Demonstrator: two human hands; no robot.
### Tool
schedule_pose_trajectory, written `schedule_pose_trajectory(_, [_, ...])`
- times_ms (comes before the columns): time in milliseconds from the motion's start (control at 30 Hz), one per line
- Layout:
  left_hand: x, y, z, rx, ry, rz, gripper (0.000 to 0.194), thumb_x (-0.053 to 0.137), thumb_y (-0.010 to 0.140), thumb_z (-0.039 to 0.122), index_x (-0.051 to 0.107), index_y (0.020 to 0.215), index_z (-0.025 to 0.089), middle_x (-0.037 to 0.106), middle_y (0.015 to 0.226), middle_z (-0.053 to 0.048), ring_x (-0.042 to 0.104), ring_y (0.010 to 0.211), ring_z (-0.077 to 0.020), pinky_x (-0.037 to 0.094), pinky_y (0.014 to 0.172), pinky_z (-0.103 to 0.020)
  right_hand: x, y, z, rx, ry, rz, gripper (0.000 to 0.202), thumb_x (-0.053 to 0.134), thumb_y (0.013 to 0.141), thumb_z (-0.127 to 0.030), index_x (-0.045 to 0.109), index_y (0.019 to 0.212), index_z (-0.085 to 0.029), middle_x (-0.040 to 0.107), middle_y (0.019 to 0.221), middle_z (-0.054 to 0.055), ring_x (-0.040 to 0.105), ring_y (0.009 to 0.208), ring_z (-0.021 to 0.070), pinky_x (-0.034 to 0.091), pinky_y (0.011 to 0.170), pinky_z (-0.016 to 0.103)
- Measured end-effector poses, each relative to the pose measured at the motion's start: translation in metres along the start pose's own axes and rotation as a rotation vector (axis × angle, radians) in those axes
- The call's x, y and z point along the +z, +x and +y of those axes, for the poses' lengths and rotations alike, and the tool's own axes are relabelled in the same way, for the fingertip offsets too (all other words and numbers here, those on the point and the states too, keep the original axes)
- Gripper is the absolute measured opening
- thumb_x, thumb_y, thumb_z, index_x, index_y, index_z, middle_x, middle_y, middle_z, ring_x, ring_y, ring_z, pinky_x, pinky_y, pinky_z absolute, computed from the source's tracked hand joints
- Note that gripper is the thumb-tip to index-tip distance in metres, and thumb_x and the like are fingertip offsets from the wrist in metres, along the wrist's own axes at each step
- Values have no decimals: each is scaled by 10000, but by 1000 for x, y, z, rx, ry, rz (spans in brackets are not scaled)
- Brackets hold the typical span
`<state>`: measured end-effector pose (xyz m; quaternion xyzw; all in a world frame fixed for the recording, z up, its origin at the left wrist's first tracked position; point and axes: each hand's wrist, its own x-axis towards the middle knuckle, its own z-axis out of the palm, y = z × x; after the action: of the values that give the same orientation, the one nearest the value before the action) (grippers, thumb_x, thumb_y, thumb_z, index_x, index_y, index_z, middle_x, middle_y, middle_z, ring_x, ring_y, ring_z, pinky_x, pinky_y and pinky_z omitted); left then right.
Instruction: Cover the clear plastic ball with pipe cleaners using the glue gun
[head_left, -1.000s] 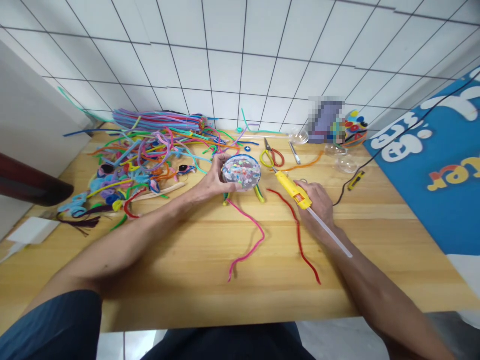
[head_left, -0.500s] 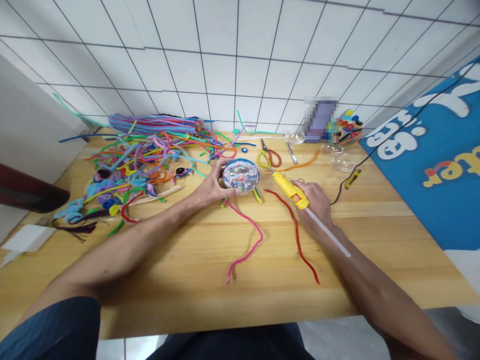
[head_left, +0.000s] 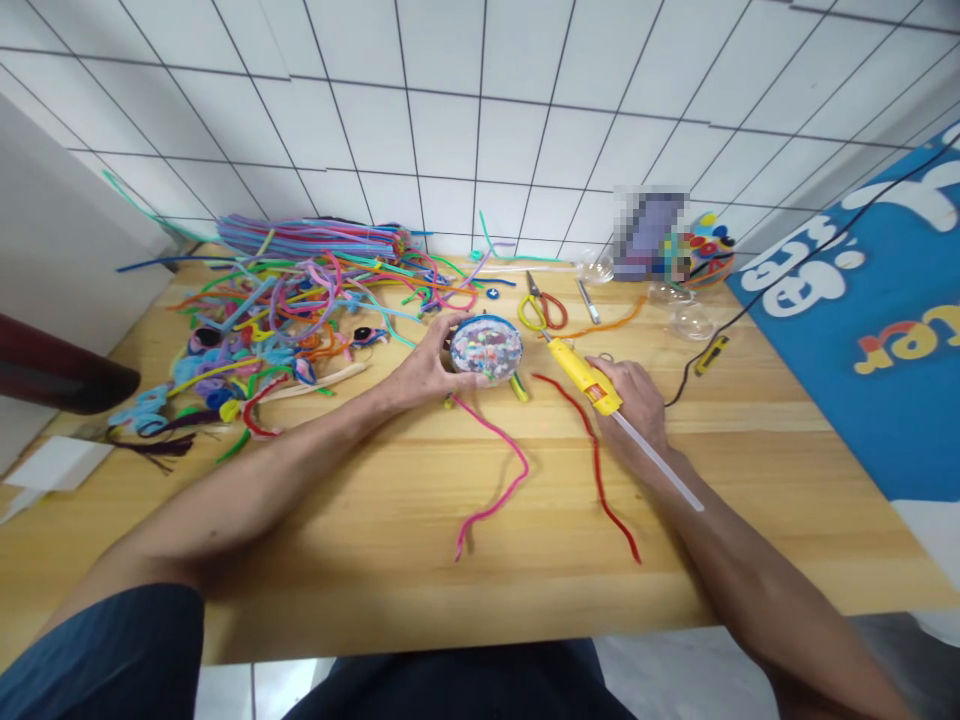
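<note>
My left hand [head_left: 433, 365] is closed round the left side of a round, clear container [head_left: 486, 350] with a blue rim and mixed-coloured bits showing inside. In my right hand [head_left: 634, 398] is a yellow hot glue gun [head_left: 589, 377], a long glue stick jutting from its back end. The nozzle points up and left, apart from the container. Below the container a pink pipe cleaner [head_left: 517, 470] lies on the wooden table [head_left: 360, 560]. A red pipe cleaner [head_left: 598, 465] curves between it and my right forearm. Something yellow-green [head_left: 519, 388] pokes out under the container's right edge.
Tangled pipe cleaners [head_left: 292, 300] cover the left back, before a thick bundle [head_left: 307, 238]. Scissors [head_left: 543, 303] and a craft knife [head_left: 589, 301] lie beyond the glue gun. Clear plastic domes [head_left: 694, 322] stand back right, near a black cord [head_left: 679, 385]. A white tiled wall [head_left: 442, 120] bounds the back.
The whole view has shifted slightly. Both hands keep their holds on the container and the glue gun, with hardly any movement over the table.
</note>
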<state>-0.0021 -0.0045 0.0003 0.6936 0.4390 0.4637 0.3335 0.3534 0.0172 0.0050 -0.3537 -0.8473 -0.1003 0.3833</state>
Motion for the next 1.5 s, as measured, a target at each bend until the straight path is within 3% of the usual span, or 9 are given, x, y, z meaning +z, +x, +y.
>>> schedule_pose_trajectory(100, [-2,1,1,-73,-64,-10,969,956,759,628,496,1523,249,562,1539,-146,587,1440,-354,510,1205,-520,1,0,0,1,4,-7,317,541,1101,-291,697,1371,-233,813,1105,108,728,977,271,592,900,413])
schedule_pose_trajectory(267, [-5,3,-2,-69,-89,-24,981,966,739,651,531,1525,256,556,1584,-144,566,1478,-363,498,1218,-502,0,-1,3,-20,27,-16,366,548,1092,-284,681,1430,-236,812,1114,112,731,990,280,594,906,415])
schedule_pose_trajectory(433, [-4,3,-3,-103,-167,-51,923,890,812,694,520,1548,277,570,1602,-128,600,1446,-348,508,1204,-497,-1,-2,3,8,36,-41,371,559,1085,-273,683,1435,-249,817,1154,108,739,1032,284,601,947,431])
schedule_pose_trajectory(667, [-3,8,3,-141,-151,27,814,800,850,776,615,1451,258,697,1429,-91,633,1369,-338,539,1136,-466,-1,0,1,5,26,-20,345,548,1093,-264,681,1409,-235,817,1142,107,740,1020,279,598,937,425])
schedule_pose_trajectory(933, [-3,10,4,-154,-163,37,764,850,831,720,662,1407,254,729,1401,-93,683,1321,-333,562,1088,-464,-1,-1,-2,7,46,-40,357,563,1083,-271,689,1416,-251,821,1167,101,743,1019,277,604,943,426])
schedule_pose_trajectory(1133, [-5,7,12,-135,-26,30,812,864,822,699,653,1446,225,701,1455,-118,701,1231,-324,583,1010,-435,-2,0,-3,-20,37,-21,315,560,1097,-270,693,1380,-232,824,1141,107,747,1003,269,605,920,414])
schedule_pose_trajectory(1333, [-2,-4,11,-40,56,31,888,874,811,705,602,1515,237,649,1553,-141,630,1424,-375,557,1154,-493,-2,-1,-1,5,32,-31,332,560,1095,-319,706,1380,-232,822,1111,109,733,970,277,598,898,423])
schedule_pose_trajectory(1500, [3,-8,1,14,8,-24,1136,977,670,726,518,1576,218,574,1622,-195,568,1522,-411,457,1310,-557,-3,1,-2,-29,33,-2,321,522,1116,-296,703,1370,-219,819,1113,110,730,963,262,584,889,401])
